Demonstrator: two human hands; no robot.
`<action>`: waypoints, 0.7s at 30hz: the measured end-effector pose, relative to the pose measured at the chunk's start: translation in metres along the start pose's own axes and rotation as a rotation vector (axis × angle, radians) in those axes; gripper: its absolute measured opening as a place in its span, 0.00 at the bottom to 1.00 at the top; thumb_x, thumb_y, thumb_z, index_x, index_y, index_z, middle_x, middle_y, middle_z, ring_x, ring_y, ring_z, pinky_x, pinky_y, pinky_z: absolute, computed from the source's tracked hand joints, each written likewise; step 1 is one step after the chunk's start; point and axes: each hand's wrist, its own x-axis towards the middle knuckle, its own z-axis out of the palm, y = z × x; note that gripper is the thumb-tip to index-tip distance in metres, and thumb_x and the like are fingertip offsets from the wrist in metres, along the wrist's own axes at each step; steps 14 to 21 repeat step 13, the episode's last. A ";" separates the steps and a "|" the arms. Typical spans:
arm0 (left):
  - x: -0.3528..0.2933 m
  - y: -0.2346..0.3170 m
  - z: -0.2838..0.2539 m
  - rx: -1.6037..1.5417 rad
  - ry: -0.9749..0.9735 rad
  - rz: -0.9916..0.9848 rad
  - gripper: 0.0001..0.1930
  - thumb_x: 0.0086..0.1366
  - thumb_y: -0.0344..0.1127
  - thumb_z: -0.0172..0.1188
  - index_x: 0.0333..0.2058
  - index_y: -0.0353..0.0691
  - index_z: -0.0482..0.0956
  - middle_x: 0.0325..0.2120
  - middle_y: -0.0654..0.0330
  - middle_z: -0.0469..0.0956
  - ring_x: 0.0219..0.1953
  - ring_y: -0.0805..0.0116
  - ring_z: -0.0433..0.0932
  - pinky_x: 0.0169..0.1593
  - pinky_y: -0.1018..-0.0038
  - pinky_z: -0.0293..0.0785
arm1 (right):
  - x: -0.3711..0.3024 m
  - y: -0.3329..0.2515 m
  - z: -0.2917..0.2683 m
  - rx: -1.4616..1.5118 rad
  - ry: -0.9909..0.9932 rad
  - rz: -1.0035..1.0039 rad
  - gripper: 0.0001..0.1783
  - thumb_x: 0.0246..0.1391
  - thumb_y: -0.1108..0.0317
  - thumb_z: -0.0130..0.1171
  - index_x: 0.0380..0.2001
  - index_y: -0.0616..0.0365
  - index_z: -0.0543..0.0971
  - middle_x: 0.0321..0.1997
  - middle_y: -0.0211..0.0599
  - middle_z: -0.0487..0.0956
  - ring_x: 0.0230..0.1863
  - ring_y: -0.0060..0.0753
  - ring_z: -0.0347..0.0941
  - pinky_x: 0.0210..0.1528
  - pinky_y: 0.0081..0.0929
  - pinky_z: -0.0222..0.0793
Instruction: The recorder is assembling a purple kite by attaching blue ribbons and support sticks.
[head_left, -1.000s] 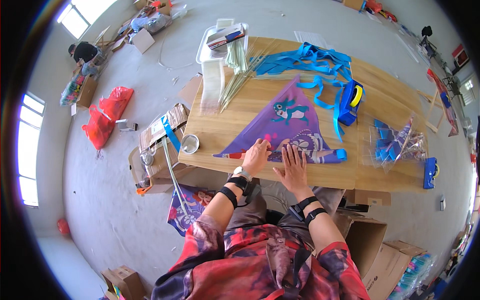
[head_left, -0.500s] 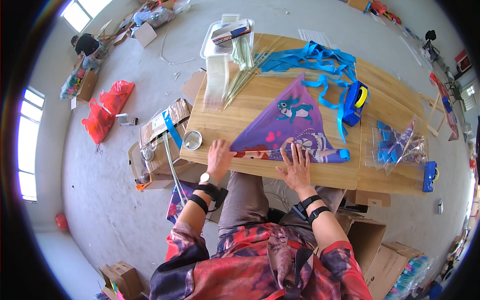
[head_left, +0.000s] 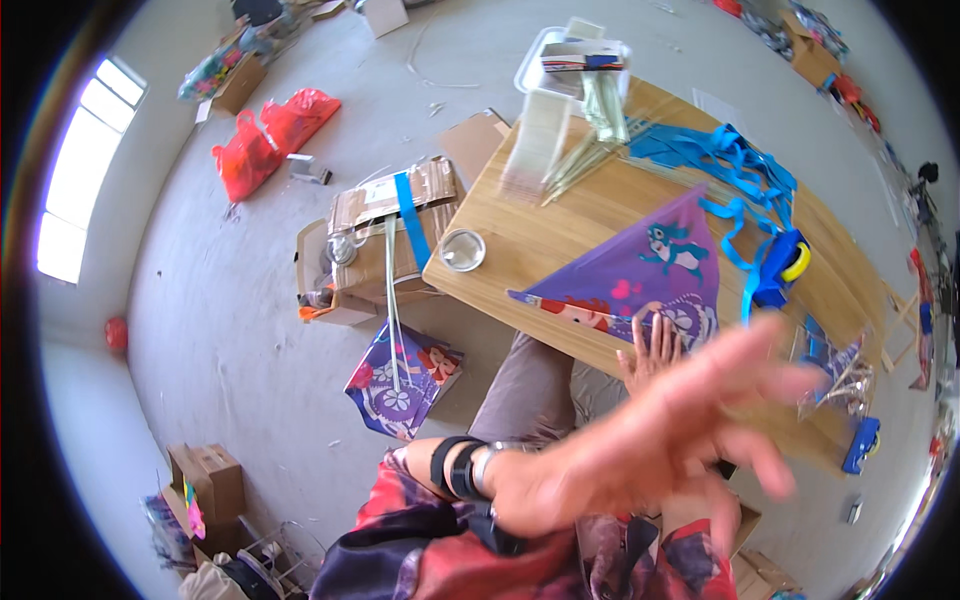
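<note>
A purple triangular kite (head_left: 625, 265) with a cartoon print lies flat along the table's near edge. Flat on its lower part rests my right hand (head_left: 653, 350), fingers stretched, its wrist hidden behind my other arm. My left hand (head_left: 650, 430) is raised close to the camera and crosses over the right forearm. Its fingers are spread, blurred by motion, and hold nothing visible. It hides the near right part of the kite and table. Past the kite lie blue ribbons (head_left: 755, 175) and a blue tape dispenser (head_left: 778, 275) with yellow tape.
A round clear-walled container (head_left: 462, 251) stands at the wooden table's (head_left: 490, 225) left corner. Thin sticks (head_left: 575, 165) and a white tray (head_left: 540, 60) lie at the back. Taped cardboard (head_left: 355, 220), a printed purple piece (head_left: 400, 395) and red bags (head_left: 250, 155) are to the left.
My left hand has left the kite's left corner and swung up and right across the view. The view has shifted left. My right hand stays flat on the kite.
</note>
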 end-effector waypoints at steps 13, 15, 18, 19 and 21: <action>-0.018 0.029 -0.005 -0.234 -0.339 0.370 0.69 0.60 0.72 0.63 0.72 0.22 0.31 0.70 0.19 0.39 0.61 0.41 0.74 0.51 0.67 0.84 | 0.004 0.008 -0.003 0.279 -0.147 0.118 0.39 0.70 0.45 0.47 0.78 0.40 0.53 0.82 0.50 0.48 0.82 0.54 0.39 0.79 0.58 0.32; -0.018 0.029 -0.005 -0.234 -0.339 0.370 0.69 0.60 0.72 0.63 0.72 0.22 0.31 0.70 0.19 0.39 0.61 0.41 0.74 0.51 0.67 0.84 | 0.004 0.008 -0.003 0.279 -0.147 0.118 0.39 0.70 0.45 0.47 0.78 0.40 0.53 0.82 0.50 0.48 0.82 0.54 0.39 0.79 0.58 0.32; -0.018 0.029 -0.005 -0.234 -0.339 0.370 0.69 0.60 0.72 0.63 0.72 0.22 0.31 0.70 0.19 0.39 0.61 0.41 0.74 0.51 0.67 0.84 | 0.004 0.008 -0.003 0.279 -0.147 0.118 0.39 0.70 0.45 0.47 0.78 0.40 0.53 0.82 0.50 0.48 0.82 0.54 0.39 0.79 0.58 0.32; -0.018 0.029 -0.005 -0.234 -0.339 0.370 0.69 0.60 0.72 0.63 0.72 0.22 0.31 0.70 0.19 0.39 0.61 0.41 0.74 0.51 0.67 0.84 | 0.004 0.008 -0.003 0.279 -0.147 0.118 0.39 0.70 0.45 0.47 0.78 0.40 0.53 0.82 0.50 0.48 0.82 0.54 0.39 0.79 0.58 0.32; -0.018 0.029 -0.005 -0.234 -0.339 0.370 0.69 0.60 0.72 0.63 0.72 0.22 0.31 0.70 0.19 0.39 0.61 0.41 0.74 0.51 0.67 0.84 | 0.004 0.008 -0.003 0.279 -0.147 0.118 0.39 0.70 0.45 0.47 0.78 0.40 0.53 0.82 0.50 0.48 0.82 0.54 0.39 0.79 0.58 0.32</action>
